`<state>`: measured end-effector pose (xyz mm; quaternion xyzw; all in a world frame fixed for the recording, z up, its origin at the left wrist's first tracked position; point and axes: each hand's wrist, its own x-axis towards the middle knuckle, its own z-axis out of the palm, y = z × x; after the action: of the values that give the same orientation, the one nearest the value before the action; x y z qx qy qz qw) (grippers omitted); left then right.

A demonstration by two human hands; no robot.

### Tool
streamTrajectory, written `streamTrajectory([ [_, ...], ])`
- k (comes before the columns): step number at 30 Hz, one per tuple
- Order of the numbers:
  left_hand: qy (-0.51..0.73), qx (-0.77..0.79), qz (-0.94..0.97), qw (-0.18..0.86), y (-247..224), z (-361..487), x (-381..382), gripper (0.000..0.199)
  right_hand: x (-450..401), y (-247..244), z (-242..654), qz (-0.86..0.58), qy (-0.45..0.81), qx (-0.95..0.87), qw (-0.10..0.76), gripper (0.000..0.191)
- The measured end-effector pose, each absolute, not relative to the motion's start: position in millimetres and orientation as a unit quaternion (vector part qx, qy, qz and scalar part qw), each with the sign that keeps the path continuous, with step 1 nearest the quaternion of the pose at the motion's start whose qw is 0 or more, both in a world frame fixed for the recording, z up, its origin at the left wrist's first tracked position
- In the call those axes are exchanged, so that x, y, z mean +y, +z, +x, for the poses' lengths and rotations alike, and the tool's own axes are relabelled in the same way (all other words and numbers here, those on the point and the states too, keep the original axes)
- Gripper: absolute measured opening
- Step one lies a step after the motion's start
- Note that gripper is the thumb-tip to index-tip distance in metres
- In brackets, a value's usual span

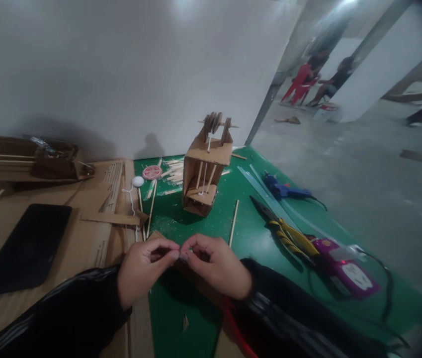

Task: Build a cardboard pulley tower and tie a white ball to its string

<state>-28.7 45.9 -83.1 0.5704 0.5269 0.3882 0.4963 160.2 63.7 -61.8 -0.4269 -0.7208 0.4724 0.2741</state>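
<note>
The left hand (141,268) was closed in a pinch, the cardboard tower (216,153) stood beyond on the green tabletop (248,214), and the right hand (220,266) pinched too; any contents could not be told. A forward knuckle bump could have toppled the tower.

I see the brown cardboard tower (211,150) standing on the green bench (248,211), with discs (213,122) on its top stick (235,126).

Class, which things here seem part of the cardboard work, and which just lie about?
Likely in the job: cardboard model, wooden sticks, white string, glue gun, pliers.
Likely just lying about: black flat slab, small scrap.
</note>
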Motion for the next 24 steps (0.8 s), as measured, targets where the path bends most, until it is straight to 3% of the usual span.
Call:
streamTrajectory([
  [8, 0.384, 0.503, 0.549, 0.546, -83.7, -27.4, 46.2, 0.015, 61.9, -64.9, 161.1, -0.404, 0.374, -0.783, 0.290, 0.017],
  [16, 0.356, 0.511, 0.538, 0.568, -80.4, -26.8, 46.3, 0.026, 67.3, -68.0, 162.7, -0.375, 0.410, -0.768, 0.319, 0.016],
  [24, 0.363, 0.502, 0.577, 0.532, -81.1, -28.8, 44.5, 0.027, 66.5, -64.9, 164.1, -0.392, 0.397, -0.783, 0.275, 0.024],
])
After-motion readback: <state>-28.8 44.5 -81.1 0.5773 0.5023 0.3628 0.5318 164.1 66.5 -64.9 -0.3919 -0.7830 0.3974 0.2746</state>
